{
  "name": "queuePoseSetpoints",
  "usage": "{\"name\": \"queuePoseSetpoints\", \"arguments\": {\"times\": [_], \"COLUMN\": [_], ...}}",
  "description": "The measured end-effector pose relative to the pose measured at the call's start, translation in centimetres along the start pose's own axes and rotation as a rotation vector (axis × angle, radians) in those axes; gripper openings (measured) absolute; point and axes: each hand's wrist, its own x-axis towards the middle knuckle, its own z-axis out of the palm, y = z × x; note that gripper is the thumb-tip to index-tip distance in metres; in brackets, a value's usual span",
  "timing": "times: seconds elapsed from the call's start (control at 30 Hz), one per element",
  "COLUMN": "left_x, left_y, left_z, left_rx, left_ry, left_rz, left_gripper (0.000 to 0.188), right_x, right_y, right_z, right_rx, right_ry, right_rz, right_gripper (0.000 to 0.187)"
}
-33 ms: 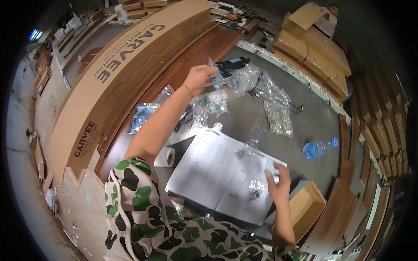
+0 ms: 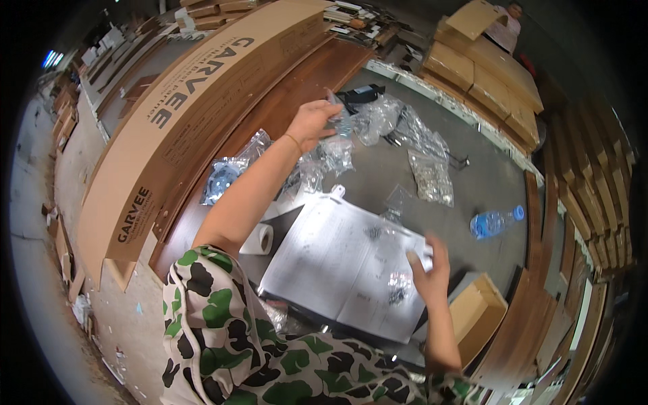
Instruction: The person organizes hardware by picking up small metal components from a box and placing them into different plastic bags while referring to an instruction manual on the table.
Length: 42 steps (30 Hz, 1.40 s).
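My left hand [image 2: 314,125] is closed on a clear plastic bag [image 2: 343,121] with a bluish tint, lifted above other small bags [image 2: 334,155]. What lies inside it is too small to make out. My right hand [image 2: 432,273] is at the right edge of a printed paper sheet [image 2: 317,263], thumb and fingers apart and partly blurred. On the sheet, close to this hand, lies a small clear bag of dark metal hardware [image 2: 397,290]. Another little heap of hardware [image 2: 372,233] rests near the sheet's far edge.
A long cardboard box [image 2: 196,88] runs along the left. Behind the sheet are a bag of metal parts [image 2: 432,179] and a bag of blue parts [image 2: 219,181]. A tape roll [image 2: 256,240], a water bottle [image 2: 496,223] and an open carton [image 2: 478,310] surround the sheet. Another person [image 2: 505,30] stands far right.
Both hands have shifted very slightly, the left one a little to the right with the clear bag. My right hand is more blurred.
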Motion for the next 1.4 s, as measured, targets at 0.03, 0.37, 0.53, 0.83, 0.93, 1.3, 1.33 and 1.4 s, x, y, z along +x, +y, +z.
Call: {"name": "queuePoseSetpoints", "arguments": {"times": [0.03, 0.37, 0.53, 0.83, 0.93, 1.3, 1.33, 1.4], "left_x": [-2.5, -19.1, -20.4, -24.0, -24.2, -27.3, -27.7, -28.7], "left_y": [-0.1, -1.4, -3.2, -7.5, -7.7, -14.9, -16.2, -17.8], "left_z": [1.3, 12.8, 12.3, 11.7, 10.9, 8.1, 7.6, 6.7], "left_rx": [-0.031, -0.076, -0.153, -0.204, -0.170, -0.128, -0.166, -0.231], "left_ry": [-0.045, -0.502, -0.394, -0.593, -0.611, -0.280, -0.245, -0.179], "left_rz": [0.008, 0.091, -0.009, -0.105, -0.040, -0.077, -0.055, -0.022], "left_gripper": [0.008, 0.031, 0.040, 0.037, 0.037, 0.037, 0.036, 0.034], "right_x": [1.3, 1.5, -1.6, -3.0, -3.2, -8.8, -9.5, -11.5], "right_y": [-2.3, -5.3, -3.4, -3.1, -3.0, -1.0, -1.3, -1.0], "right_z": [0.9, -2.2, -5.3, -4.1, -2.8, 2.6, 2.8, 2.7], "right_rx": [0.019, 1.022, 1.449, 1.389, 1.365, 1.356, 1.287, 1.127], "right_ry": [0.000, -0.307, -0.423, -0.478, -0.518, -0.576, -0.552, -0.529], "right_rz": [-0.053, 0.262, 0.282, 0.285, 0.336, 0.705, 0.722, 0.717], "right_gripper": [0.064, 0.058, 0.053, 0.053, 0.052, 0.040, 0.039, 0.038]}}
